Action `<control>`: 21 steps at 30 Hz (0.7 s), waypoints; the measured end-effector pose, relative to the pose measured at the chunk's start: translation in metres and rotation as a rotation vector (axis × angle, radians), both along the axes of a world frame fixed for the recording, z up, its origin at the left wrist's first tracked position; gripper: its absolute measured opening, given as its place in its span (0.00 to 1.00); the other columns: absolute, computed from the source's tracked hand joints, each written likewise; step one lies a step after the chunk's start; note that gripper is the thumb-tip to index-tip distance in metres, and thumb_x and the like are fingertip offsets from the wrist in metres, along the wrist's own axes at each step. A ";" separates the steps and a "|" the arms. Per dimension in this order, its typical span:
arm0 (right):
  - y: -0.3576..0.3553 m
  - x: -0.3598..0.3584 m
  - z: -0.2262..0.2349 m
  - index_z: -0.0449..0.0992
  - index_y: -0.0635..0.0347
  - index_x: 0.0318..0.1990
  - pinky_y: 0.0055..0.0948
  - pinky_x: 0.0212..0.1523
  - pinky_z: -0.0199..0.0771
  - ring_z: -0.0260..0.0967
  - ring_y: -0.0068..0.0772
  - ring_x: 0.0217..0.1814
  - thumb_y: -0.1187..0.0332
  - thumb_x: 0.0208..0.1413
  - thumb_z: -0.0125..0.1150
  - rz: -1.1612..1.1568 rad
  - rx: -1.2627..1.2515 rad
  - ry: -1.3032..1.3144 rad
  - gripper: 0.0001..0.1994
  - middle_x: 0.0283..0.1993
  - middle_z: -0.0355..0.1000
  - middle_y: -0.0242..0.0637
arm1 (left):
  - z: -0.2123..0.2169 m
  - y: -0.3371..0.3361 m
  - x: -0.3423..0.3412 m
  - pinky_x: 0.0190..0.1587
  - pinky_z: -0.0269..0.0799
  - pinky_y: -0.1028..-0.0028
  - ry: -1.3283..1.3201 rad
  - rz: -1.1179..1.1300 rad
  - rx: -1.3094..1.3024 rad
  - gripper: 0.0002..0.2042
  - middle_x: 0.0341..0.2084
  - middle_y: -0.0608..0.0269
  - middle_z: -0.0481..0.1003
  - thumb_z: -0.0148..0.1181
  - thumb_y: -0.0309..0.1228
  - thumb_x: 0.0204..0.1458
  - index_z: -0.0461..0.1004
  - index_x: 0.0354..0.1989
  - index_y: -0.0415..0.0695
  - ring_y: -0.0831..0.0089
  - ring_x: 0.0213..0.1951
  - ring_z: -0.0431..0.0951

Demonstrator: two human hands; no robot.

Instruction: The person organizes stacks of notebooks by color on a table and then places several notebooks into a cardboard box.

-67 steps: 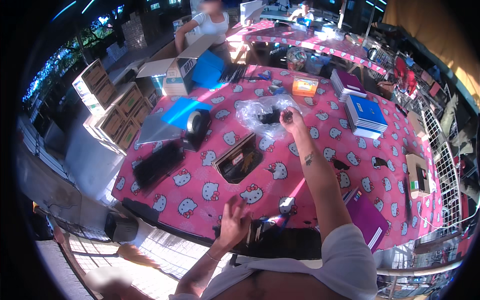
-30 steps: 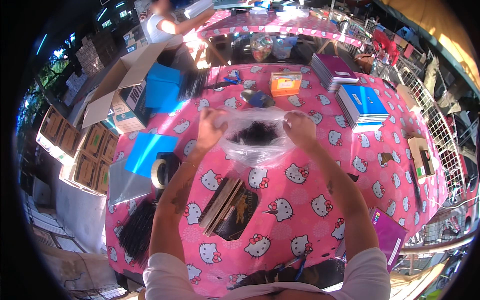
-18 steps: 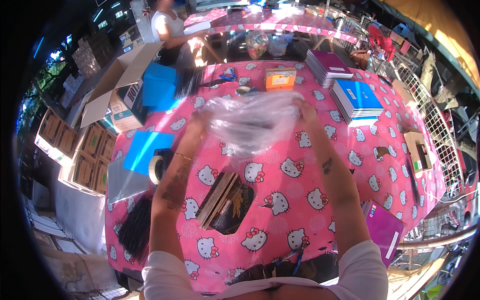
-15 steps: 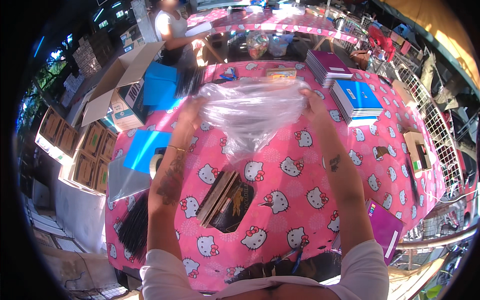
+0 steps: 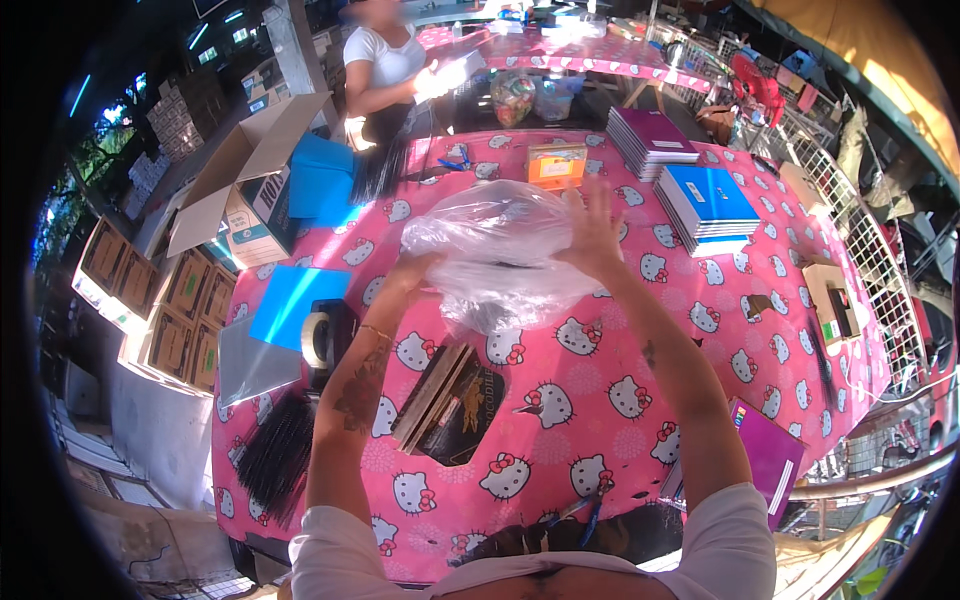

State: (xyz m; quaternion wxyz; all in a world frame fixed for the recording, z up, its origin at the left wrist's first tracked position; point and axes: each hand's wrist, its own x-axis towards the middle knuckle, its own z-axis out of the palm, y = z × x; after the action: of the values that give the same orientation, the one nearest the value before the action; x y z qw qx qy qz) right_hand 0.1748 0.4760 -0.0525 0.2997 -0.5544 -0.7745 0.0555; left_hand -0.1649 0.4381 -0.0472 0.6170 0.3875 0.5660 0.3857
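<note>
A crumpled clear plastic bag [image 5: 490,255] bulges above the middle of the table, with a dark slit-like gap across it. At its right side my right hand [image 5: 594,238] is open, fingers spread upward and thumb against the film. My left hand [image 5: 412,272] is at the bag's left edge; the film blurs its fingers, so their grip is unclear. Nearer to me lies a black cardboard box [image 5: 462,410] with brownish strips along one side. An orange and clear pack [image 5: 557,167] sits just beyond the bag.
Purple notebooks [image 5: 650,135] and blue notebooks [image 5: 708,205] are stacked at far right. A tape dispenser [image 5: 322,335], blue sheets [image 5: 298,305] and black thin strips [image 5: 275,455] lie at left. Pliers [image 5: 590,515] rest at the near edge. Another person [image 5: 385,70] stands beyond the open carton [image 5: 255,190].
The bag, stretched between both hands before, is now lower and puffed out. My right hand has opened and spread its fingers. The other person has moved right and holds up a whitish item.
</note>
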 end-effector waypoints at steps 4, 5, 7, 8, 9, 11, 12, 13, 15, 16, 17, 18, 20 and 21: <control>0.024 -0.031 0.030 0.66 0.57 0.62 0.49 0.66 0.58 0.66 0.41 0.62 0.58 0.37 0.75 0.248 -0.770 -0.090 0.41 0.54 0.73 0.46 | -0.041 0.029 -0.068 0.49 0.76 0.66 -0.415 -0.037 0.207 0.16 0.43 0.50 0.74 0.58 0.28 0.54 0.69 0.49 0.33 0.60 0.40 0.77; 0.011 -0.057 0.033 0.70 0.58 0.58 0.48 0.64 0.62 0.69 0.39 0.59 0.59 0.42 0.73 0.296 -0.842 0.217 0.33 0.52 0.74 0.44 | -0.047 0.010 -0.135 0.48 0.76 0.65 -0.148 -0.050 0.372 0.14 0.43 0.51 0.74 0.56 0.25 0.54 0.70 0.49 0.33 0.61 0.40 0.77; 0.005 -0.013 0.015 0.74 0.61 0.52 0.43 0.61 0.68 0.73 0.37 0.53 0.62 0.51 0.65 0.299 -1.006 0.980 0.21 0.49 0.76 0.41 | -0.037 0.011 -0.109 0.48 0.76 0.65 -0.288 -0.074 0.127 0.15 0.42 0.51 0.74 0.55 0.22 0.54 0.68 0.51 0.32 0.62 0.41 0.77; 0.005 0.014 0.008 0.74 0.62 0.51 0.41 0.59 0.71 0.75 0.36 0.50 0.64 0.56 0.60 0.345 -1.050 1.466 0.17 0.48 0.76 0.39 | -0.024 0.014 -0.090 0.48 0.76 0.64 -0.354 -0.093 0.009 0.16 0.42 0.51 0.74 0.55 0.21 0.54 0.68 0.52 0.32 0.63 0.42 0.77; 0.000 0.022 0.003 0.74 0.63 0.51 0.39 0.59 0.71 0.74 0.36 0.52 0.66 0.60 0.55 0.241 -0.982 1.481 0.15 0.49 0.76 0.40 | -0.020 0.005 -0.069 0.48 0.75 0.66 -0.414 -0.034 0.060 0.17 0.41 0.52 0.75 0.55 0.22 0.54 0.67 0.53 0.33 0.65 0.42 0.77; -0.001 0.034 -0.001 0.74 0.63 0.51 0.39 0.59 0.71 0.74 0.36 0.53 0.65 0.60 0.56 0.343 -0.936 1.549 0.15 0.50 0.76 0.40 | -0.009 0.005 -0.067 0.50 0.74 0.68 -0.426 0.042 0.127 0.17 0.42 0.53 0.75 0.54 0.25 0.57 0.67 0.54 0.34 0.70 0.45 0.76; 0.000 0.038 -0.001 0.73 0.63 0.52 0.40 0.59 0.71 0.74 0.37 0.53 0.64 0.60 0.57 0.447 -0.895 1.612 0.16 0.52 0.75 0.41 | -0.004 0.016 -0.072 0.50 0.74 0.68 -0.423 0.044 0.139 0.17 0.42 0.53 0.75 0.54 0.25 0.57 0.67 0.54 0.34 0.70 0.45 0.76; -0.003 0.015 0.003 0.73 0.63 0.52 0.40 0.59 0.71 0.74 0.37 0.53 0.64 0.60 0.57 0.484 -0.921 1.620 0.16 0.52 0.75 0.41 | -0.007 0.022 -0.096 0.50 0.74 0.68 -0.431 0.019 0.161 0.17 0.43 0.54 0.75 0.53 0.25 0.58 0.67 0.54 0.34 0.70 0.46 0.76; -0.023 -0.006 -0.003 0.72 0.63 0.54 0.40 0.59 0.71 0.73 0.38 0.54 0.63 0.60 0.56 0.039 -0.986 1.492 0.17 0.55 0.74 0.42 | -0.028 0.012 -0.090 0.50 0.73 0.68 -0.461 0.059 0.107 0.17 0.43 0.56 0.75 0.54 0.26 0.58 0.67 0.55 0.34 0.70 0.47 0.76; -0.026 0.012 -0.008 0.72 0.63 0.54 0.40 0.59 0.71 0.73 0.38 0.54 0.63 0.60 0.56 0.014 -0.972 1.487 0.17 0.55 0.74 0.42 | -0.031 0.015 -0.058 0.49 0.73 0.68 -0.477 0.106 0.069 0.18 0.43 0.57 0.76 0.56 0.27 0.58 0.67 0.56 0.35 0.69 0.46 0.76; -0.027 0.032 -0.010 0.71 0.63 0.54 0.38 0.59 0.71 0.73 0.38 0.54 0.64 0.61 0.56 0.036 -0.968 1.505 0.17 0.53 0.74 0.42 | -0.027 0.017 -0.055 0.50 0.73 0.67 -0.510 0.063 0.090 0.19 0.44 0.55 0.75 0.56 0.25 0.57 0.66 0.57 0.36 0.67 0.47 0.76; -0.027 0.048 -0.012 0.71 0.62 0.54 0.37 0.59 0.71 0.73 0.37 0.54 0.65 0.61 0.56 0.060 -0.965 1.523 0.16 0.52 0.74 0.41 | -0.023 0.018 -0.053 0.50 0.73 0.66 -0.542 0.022 0.111 0.21 0.45 0.52 0.74 0.57 0.23 0.56 0.64 0.59 0.36 0.65 0.47 0.76; -0.048 0.010 0.015 0.72 0.60 0.52 0.36 0.56 0.72 0.73 0.35 0.52 0.67 0.61 0.56 0.035 -0.864 1.395 0.14 0.49 0.74 0.39 | -0.003 -0.004 -0.055 0.50 0.73 0.63 -0.359 0.072 0.168 0.22 0.45 0.51 0.74 0.56 0.20 0.54 0.63 0.59 0.38 0.63 0.46 0.76; -0.049 0.017 0.023 0.73 0.60 0.51 0.35 0.55 0.72 0.73 0.33 0.51 0.68 0.60 0.56 0.008 -0.778 1.324 0.13 0.48 0.75 0.39 | 0.018 -0.010 -0.040 0.50 0.73 0.61 -0.206 0.067 0.242 0.24 0.45 0.49 0.73 0.56 0.17 0.52 0.62 0.59 0.40 0.61 0.45 0.76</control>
State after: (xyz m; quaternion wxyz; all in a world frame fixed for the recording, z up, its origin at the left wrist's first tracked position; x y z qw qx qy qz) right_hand 0.1917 0.4272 -0.0297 0.4843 -0.4680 -0.3602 0.6455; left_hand -0.2047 0.4285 -0.0296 0.6074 0.3985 0.4619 0.5089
